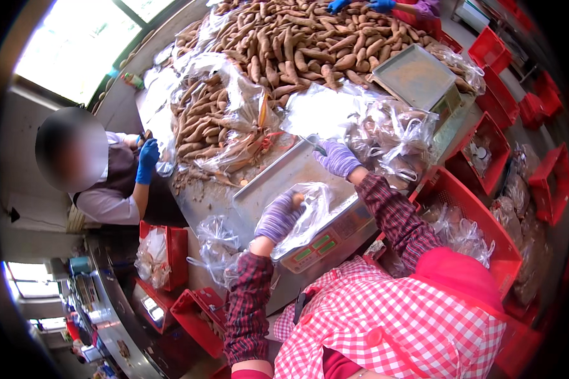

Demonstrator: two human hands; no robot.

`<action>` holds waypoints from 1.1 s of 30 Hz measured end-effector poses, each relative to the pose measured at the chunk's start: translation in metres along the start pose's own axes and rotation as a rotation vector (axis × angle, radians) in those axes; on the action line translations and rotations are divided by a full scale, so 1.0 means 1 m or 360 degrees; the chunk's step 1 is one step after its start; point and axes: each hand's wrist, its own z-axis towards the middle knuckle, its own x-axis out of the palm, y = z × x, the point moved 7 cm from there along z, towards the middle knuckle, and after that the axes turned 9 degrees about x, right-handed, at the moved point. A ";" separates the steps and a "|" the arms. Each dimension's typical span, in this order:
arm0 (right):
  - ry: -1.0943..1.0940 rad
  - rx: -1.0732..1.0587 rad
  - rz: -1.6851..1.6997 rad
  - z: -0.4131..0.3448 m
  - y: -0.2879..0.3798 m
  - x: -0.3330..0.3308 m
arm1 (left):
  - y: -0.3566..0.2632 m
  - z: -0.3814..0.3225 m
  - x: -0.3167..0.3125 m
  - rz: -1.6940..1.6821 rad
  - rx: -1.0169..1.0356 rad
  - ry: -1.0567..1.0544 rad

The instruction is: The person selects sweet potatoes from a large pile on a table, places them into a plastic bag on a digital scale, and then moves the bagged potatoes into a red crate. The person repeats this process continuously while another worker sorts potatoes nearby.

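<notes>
My left hand (280, 217), in a purple-grey knit glove, holds a brownish root, likely a sweet potato (298, 200), at a clear plastic bag (315, 201) lying on a metal-topped electronic scale (268, 203). Beyond the scale's pan, my right hand (335, 157), in a matching glove, is closed around a tool with a dark green handle (319, 149); a thin metal part reaches out to the left, its type unclear. A tied clear bag bunch (393, 137) sits right of that hand. The big pile of sweet potatoes (289, 47) spreads behind both hands.
Another scale (415, 76) stands at the upper right. Red plastic crates (474, 222) with bagged goods line the right side; more crates (199, 322) stand lower left. Crumpled clear bags (218, 237) lie left of my scale. A blue-gloved co-worker (118, 175) is at the left, another's gloved hands (381, 5) at the top.
</notes>
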 end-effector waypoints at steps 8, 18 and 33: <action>-0.0274 0.0086 0.0200 0.067 -0.045 -0.011 | 0.042 -0.013 0.041 0.0865 -0.0286 0.0404; -0.0059 0.0959 -0.0341 0.275 -0.197 0.003 | 0.052 -0.008 0.039 0.0908 -0.0425 0.0353; -0.0802 0.0131 0.0065 0.217 -0.068 -0.107 | 0.045 -0.006 0.038 0.0852 -0.0437 0.0397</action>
